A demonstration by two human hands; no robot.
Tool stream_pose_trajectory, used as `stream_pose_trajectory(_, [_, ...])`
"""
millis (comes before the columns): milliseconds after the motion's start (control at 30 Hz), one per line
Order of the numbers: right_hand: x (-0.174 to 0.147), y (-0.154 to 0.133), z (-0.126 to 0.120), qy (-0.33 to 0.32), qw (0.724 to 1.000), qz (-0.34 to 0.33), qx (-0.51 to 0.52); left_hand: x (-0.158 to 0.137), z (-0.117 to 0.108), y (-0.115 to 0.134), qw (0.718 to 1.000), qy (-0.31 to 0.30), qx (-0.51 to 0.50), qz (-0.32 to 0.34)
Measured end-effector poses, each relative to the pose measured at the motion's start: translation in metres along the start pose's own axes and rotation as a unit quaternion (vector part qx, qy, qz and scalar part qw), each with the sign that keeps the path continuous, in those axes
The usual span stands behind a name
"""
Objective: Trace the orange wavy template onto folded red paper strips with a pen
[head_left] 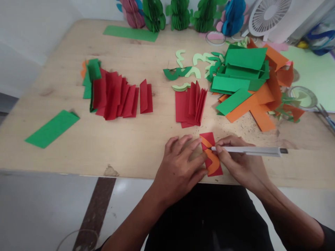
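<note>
A folded red paper strip (218, 171) lies by the table's front edge with a wavy orange paper cutout (215, 161) on top of it. My left hand (180, 164) rests with fingers spread, its fingertips touching the left side of these papers. In my right hand (240, 160) is a white pen (251, 150), held nearly level, its dark tip at the narrow middle of the orange cutout. Just behind them stands a group of folded red papers (192, 108). Part of the orange cutout's left edge is hidden under my left fingers.
More folded red papers (112, 94) stand at left, near a green strip (52, 129). Green folded papers (240, 69) and orange pieces (261, 97) pile up at right. Pale green curved scraps (180, 57), honeycomb paper figures (180, 15), a fan (269, 15) and scissors (326, 116) are further off.
</note>
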State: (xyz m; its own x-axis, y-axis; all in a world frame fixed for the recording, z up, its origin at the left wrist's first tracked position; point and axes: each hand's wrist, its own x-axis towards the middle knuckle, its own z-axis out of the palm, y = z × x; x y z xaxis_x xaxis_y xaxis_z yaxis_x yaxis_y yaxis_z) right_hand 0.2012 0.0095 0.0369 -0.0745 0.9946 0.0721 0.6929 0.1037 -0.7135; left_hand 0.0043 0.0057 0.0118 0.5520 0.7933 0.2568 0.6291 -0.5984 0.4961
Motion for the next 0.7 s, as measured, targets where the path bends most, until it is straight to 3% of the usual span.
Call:
stream_pose_trajectory(233, [-0.0006,0.0013,0.0014,0.009,1.0,0.01,0.013,0.0006,-0.0011,0.0001,1.0,-0.007,-0.002,0.0])
stream_pose_trajectory(700, [0.0033,-0.0017,0.0071,0.029,0.998,-0.048,-0.017,0.0005,-0.0009,-0.0001,1.0,-0.006,0.002,0.005])
